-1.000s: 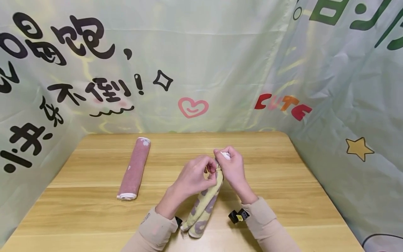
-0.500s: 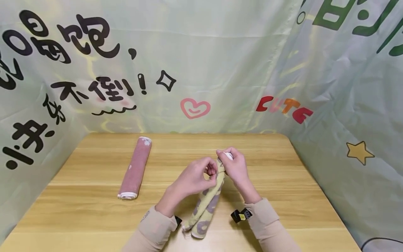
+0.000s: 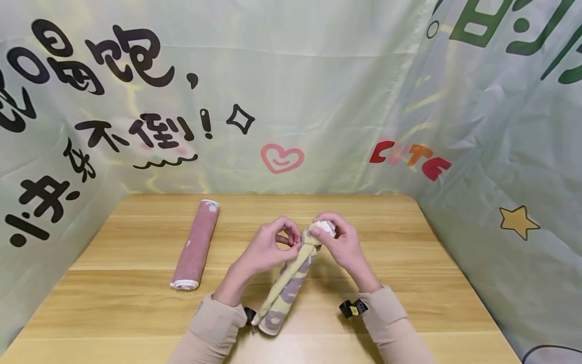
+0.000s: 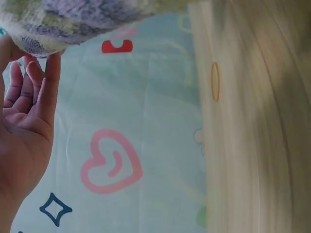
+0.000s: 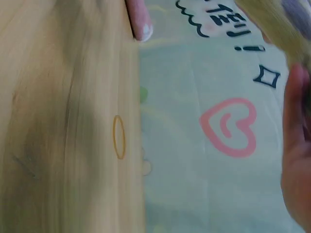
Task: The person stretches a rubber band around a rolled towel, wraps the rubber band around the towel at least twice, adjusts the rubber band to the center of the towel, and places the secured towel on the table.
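Where fingers (image 4: 47,92) pinch, rolled towel (image 3: 290,286), yellow, purple-patched, white-tipped

Head view: taken from above the near side of the worktop (image 3: 113,313), facing forward and down, far enough back to include the backdrop (image 3: 327,91). Left and right wrist views: taken close to the patterned cloth roll (image 4: 97,22), turned sideways so that the worktop's far edge runs vertically, facing the backdrop; both share a thin orange ring (image 4: 212,81), and all three views share the pink heart (image 3: 282,162).
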The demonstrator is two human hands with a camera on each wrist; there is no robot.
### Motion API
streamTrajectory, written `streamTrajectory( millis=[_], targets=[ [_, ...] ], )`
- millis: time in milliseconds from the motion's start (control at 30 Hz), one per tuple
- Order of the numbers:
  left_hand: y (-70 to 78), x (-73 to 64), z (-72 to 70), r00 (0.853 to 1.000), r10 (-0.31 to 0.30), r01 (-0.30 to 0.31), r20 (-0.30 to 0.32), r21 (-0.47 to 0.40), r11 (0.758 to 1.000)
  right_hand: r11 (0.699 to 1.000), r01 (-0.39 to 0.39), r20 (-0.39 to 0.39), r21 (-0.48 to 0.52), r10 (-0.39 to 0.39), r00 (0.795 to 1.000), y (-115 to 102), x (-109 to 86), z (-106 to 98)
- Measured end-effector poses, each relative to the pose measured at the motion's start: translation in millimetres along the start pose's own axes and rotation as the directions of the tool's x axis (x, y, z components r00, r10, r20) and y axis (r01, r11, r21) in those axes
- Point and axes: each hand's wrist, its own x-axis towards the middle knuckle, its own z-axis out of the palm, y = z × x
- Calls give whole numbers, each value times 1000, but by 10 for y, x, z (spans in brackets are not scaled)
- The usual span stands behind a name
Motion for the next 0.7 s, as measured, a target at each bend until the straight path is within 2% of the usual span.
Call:
streamTrajectory(
  millis=[67,167,267,400,533,700],
  targets=[
    [-1,12,19,1000,7,-7,17,12,1000,996,49,-54,-73,-53,997,-2,4,13],
    [-5,25,47,999,18,-20,30,70,997,988,45,-105,-146,-61,993,-20,9,34],
    [6,31,72,999,37,-37,6,122,992,985,-40,-164,-167,12,986,-35,5,37],
    [61,34,125,996,76,-69,-44,146,987,972,-155,-244,-176,109,964,-70,3,36],
    [113,38,200,991,119,-107,-62,160,981,965,-191,-284,-181,135,949,-116,14,42],
    [147,40,253,986,157,-145,-49,193,970,963,-205,-299,-174,147,943,-185,27,67]
  ],
)
